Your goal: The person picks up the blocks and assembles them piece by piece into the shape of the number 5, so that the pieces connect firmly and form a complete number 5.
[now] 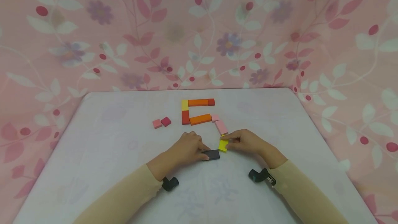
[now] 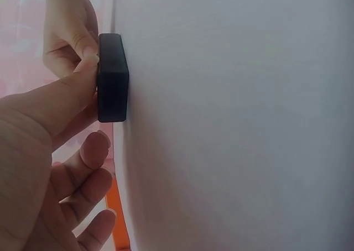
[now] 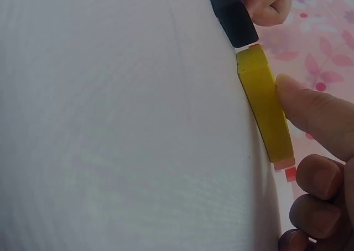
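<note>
My left hand pinches a black rectangular block between thumb and fingers, flat on the table in the head view. In the left wrist view the thumb lies along the block's side. The right hand holds a bright yellow block by its sides, the thumb on its long side in the right wrist view. One end of the yellow block comes right up to the black block's corner. At its far end sits a pink rectangular block, followed by a small pink block.
Beyond the hands, two orange blocks, a pale yellow block and red blocks continue the line. Loose pink and crimson blocks lie left of it on the white-covered table.
</note>
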The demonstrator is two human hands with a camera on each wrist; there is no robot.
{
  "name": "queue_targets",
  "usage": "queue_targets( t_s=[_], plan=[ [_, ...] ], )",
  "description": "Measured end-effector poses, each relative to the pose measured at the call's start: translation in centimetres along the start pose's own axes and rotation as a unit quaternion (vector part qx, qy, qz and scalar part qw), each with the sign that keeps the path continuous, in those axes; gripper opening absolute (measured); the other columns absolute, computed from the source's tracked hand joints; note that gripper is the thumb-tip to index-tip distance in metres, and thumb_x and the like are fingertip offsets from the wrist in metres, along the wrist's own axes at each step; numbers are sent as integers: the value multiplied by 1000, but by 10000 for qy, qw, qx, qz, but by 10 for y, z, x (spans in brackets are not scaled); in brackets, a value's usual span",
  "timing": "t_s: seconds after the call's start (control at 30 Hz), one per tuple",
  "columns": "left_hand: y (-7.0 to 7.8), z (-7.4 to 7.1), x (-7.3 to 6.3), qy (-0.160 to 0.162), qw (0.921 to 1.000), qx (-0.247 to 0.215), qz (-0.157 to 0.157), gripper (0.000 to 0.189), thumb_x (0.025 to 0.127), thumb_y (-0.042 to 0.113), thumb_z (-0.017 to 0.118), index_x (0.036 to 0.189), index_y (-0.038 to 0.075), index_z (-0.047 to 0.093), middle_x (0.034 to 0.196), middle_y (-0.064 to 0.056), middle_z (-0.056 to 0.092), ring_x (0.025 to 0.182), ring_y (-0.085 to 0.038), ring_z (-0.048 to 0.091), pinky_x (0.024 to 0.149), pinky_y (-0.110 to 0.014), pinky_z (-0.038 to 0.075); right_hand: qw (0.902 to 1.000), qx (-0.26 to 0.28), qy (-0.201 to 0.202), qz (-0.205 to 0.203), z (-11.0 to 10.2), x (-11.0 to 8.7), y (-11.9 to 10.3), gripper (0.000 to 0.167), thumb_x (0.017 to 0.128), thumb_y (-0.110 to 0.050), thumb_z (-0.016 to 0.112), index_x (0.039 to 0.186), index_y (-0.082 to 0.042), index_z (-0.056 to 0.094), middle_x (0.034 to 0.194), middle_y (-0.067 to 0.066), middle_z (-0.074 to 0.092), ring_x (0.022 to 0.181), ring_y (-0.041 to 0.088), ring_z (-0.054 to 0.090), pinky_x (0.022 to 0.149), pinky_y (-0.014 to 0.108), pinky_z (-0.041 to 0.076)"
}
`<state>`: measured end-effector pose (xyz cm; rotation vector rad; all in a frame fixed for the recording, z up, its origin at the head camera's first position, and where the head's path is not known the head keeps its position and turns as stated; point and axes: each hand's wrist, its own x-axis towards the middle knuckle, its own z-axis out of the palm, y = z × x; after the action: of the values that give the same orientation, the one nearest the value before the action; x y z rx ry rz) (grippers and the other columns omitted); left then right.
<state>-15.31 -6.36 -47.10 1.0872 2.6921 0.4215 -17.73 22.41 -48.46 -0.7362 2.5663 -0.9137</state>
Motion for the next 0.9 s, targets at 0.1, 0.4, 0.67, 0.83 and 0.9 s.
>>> queue_targets(
  t_s=[0.1,0.4,0.67,0.83,0.9],
  plan=[
    [1,-2,-1,-13,10000,31,-3,38,86,50,75,119,33,75,79,14,55,85,-11,45,76,-31,37,10000,-36,1,38,0,0,-1,37,88,-30,78,125,-30,73,65,-10,43,57,8,40,56,24,33],
    [2,-2,0,-22,10000,55,-5,38,86,50,75,120,33,75,78,13,53,85,-11,44,76,-32,36,9999,-45,-2,141,-1,-1,-3,37,88,-28,79,124,-30,73,63,-9,41,56,9,39,55,25,32],
    [3,-2,-1,64,10000,31,33,37,87,49,75,119,31,76,77,13,52,86,-11,44,77,-32,36,9998,29,-33,204,-1,-1,-4,36,88,-29,78,124,-30,73,77,-10,57,59,10,40,55,24,32],
    [4,-3,-4,101,9999,70,12,35,87,49,75,116,28,78,76,13,51,84,-12,44,78,-33,36,9999,108,-48,111,-1,0,-4,36,89,-29,78,125,-28,73,79,-9,59,58,10,39,54,24,32],
    [4,-4,-4,125,9999,68,17,35,87,48,75,115,27,78,77,13,52,84,-11,44,78,-33,36,9999,110,-41,93,-2,-1,-5,36,88,-30,78,124,-28,73,71,-9,54,57,10,39,54,24,32]
  ],
)
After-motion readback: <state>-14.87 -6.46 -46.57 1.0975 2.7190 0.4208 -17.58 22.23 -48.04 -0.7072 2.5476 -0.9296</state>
